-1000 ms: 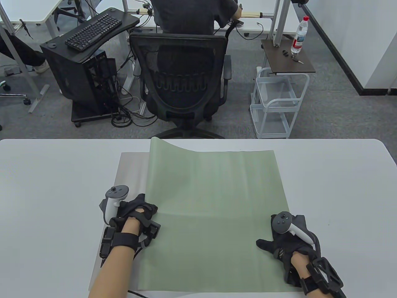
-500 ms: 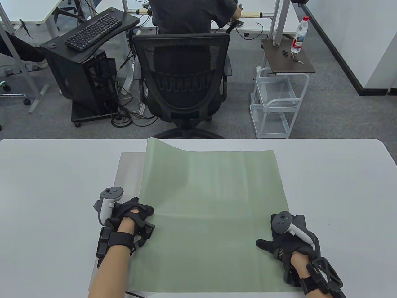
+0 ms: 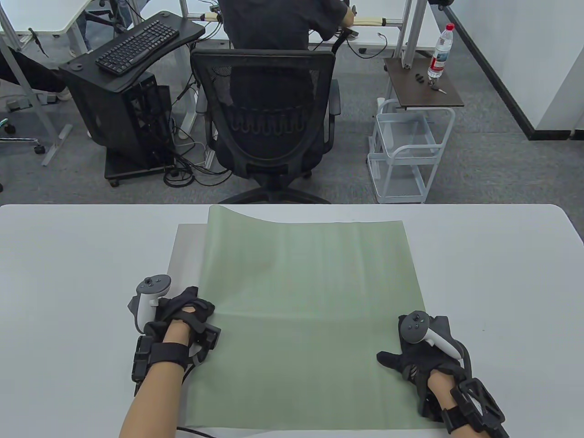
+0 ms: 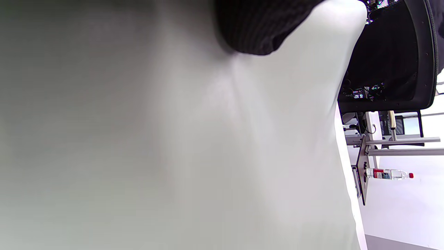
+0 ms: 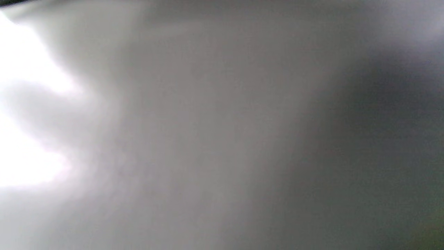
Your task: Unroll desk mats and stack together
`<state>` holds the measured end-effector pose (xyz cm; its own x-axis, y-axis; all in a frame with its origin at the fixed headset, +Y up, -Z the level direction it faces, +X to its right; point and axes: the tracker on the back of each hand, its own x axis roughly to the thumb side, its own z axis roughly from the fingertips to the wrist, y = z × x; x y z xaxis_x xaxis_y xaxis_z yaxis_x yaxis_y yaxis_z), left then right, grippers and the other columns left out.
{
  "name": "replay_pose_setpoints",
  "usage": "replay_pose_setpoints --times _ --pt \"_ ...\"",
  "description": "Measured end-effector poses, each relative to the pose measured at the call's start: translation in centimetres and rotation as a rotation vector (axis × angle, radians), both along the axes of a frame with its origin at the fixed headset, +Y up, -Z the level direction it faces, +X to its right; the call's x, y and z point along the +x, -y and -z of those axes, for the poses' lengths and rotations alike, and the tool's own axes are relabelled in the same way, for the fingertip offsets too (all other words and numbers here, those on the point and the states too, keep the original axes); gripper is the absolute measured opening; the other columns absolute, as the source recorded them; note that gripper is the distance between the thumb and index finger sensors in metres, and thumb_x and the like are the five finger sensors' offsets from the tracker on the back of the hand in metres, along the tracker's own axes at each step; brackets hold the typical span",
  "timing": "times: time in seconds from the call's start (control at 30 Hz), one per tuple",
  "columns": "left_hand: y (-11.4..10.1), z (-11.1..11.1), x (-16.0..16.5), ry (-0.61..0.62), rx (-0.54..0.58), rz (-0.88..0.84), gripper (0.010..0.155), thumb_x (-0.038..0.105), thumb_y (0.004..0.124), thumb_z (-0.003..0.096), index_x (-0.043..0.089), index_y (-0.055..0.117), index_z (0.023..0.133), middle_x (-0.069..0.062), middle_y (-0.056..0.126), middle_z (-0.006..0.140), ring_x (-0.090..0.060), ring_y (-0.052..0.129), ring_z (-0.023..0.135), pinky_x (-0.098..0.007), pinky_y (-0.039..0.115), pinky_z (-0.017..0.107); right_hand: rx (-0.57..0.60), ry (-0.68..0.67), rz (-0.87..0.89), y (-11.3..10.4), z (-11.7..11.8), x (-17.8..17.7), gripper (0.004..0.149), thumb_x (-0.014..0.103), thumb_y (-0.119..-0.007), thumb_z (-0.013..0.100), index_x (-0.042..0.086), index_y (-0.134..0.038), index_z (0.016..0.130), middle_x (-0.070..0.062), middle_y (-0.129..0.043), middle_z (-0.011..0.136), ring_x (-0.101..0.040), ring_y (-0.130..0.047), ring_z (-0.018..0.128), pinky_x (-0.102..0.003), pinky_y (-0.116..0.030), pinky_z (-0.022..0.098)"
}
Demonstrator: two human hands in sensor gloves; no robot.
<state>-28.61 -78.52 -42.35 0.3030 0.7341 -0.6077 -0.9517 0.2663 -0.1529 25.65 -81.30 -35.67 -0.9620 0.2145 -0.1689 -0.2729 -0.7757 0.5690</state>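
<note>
Matt green mat [image 3: 310, 319], smooth table [image 3: 68, 273]

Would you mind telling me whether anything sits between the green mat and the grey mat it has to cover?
Nothing visible does. The green mat already lies on the grey mat, whose bare left strip holds only the left hand.

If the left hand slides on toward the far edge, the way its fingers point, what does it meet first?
Likely nothing solid: the left hand sits at the green mat left edge, and ahead lies only the grey mat strip, then bare table.
</note>
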Motion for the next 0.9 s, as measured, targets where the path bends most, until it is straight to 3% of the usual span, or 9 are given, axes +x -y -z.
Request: replay_pose_setpoints --times 0.17,0.4,0.57,0.9 --pt "0.1 -0.2 -1.2 -0.037 -0.007 0.065 0.073 0.024 0.082 0.0433 0.018 0.037 0.1 -0.01 0.066 0.098 -0.032 0.092 0.072 -0.05 0.082 0.053 0.001 0.0 0.0 0.0 0.0 0.0 0.099 0.074 -0.055 0.037 0.027 0.011 0.094 -0.002 0.026 0.099 -0.035 0.024 0.089 -0.056 0.004 0.064" --pt "0.8 0.4 -1.3 -0.017 -0.065 0.126 0.067 0.029 0.086 0.0419 0.019 0.047 0.096 0.0 0.069 0.088 -0.02 0.089 0.061 -0.04 0.085 0.048 0.0 0.0 -0.001 0.0 0.0 0.0 0.099 0.074 -0.055 0.037 0.027 0.011 0.094 -0.002 0.026 0.099 -0.035 0.024 0.089 -0.056 0.004 0.064" --pt "0.6 0.2 -1.6 -0.034 -0.035 0.103 0.063 0.027 0.086 0.0419 0.023 0.051 0.094 -0.001 0.074 0.092 -0.023 0.102 0.063 -0.036 0.091 0.046 0.001 0.0 0.0 0.0 0.0 0.0 0.099 0.074 -0.055 0.037 0.027 0.011 0.094 -0.002 0.026 0.099 -0.035 0.024 0.089 -0.056 0.004 0.064" --pt "0.3 -0.1 -2.9 -0.067 -0.012 0.073 0.071 0.021 0.082 0.0425 0.019 0.041 0.1 -0.004 0.079 0.094 -0.025 0.101 0.065 -0.044 0.086 0.05 0.003 -0.001 -0.001 0.0 0.0 0.0 0.099 0.074 -0.055 0.037 0.027 0.011 0.094 -0.002 0.026 0.099 -0.035 0.024 0.089 -0.056 0.004 0.064"
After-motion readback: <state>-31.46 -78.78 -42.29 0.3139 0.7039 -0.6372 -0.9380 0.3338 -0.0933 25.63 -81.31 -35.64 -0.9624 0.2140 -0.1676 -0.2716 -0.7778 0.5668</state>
